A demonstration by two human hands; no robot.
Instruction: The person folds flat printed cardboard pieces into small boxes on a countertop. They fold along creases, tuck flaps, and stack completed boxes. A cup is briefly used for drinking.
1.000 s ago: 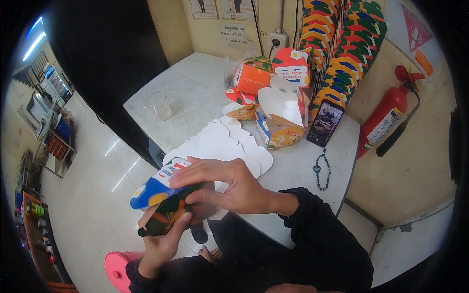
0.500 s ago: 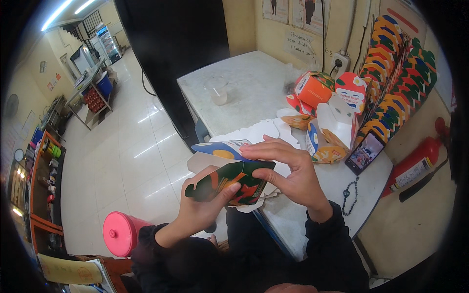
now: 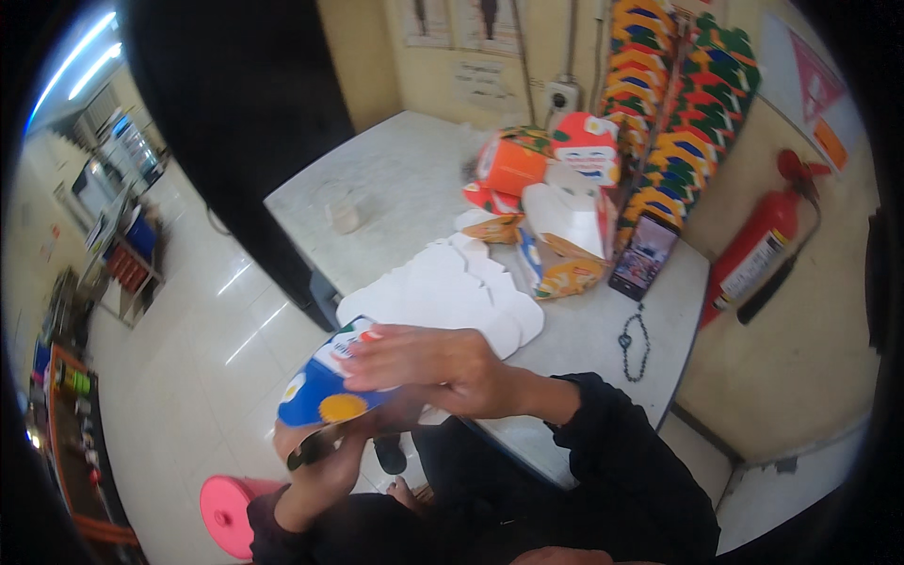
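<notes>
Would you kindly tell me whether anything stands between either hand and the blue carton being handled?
Nothing visible does: the right hand lies across the upper side of the blue carton, and the left hand holds it from below. The flat white cardboard pieces lie beyond it on the table, not in between.

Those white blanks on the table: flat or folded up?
Flat: the white blanks lie overlapping on the table, no walls raised.

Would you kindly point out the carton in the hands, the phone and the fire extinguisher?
Carton (image 3: 325,384): head view, on its blue printed panel.
Phone (image 3: 646,256): head view, on its lit screen.
Fire extinguisher (image 3: 753,265): head view, on its body's label.
</notes>
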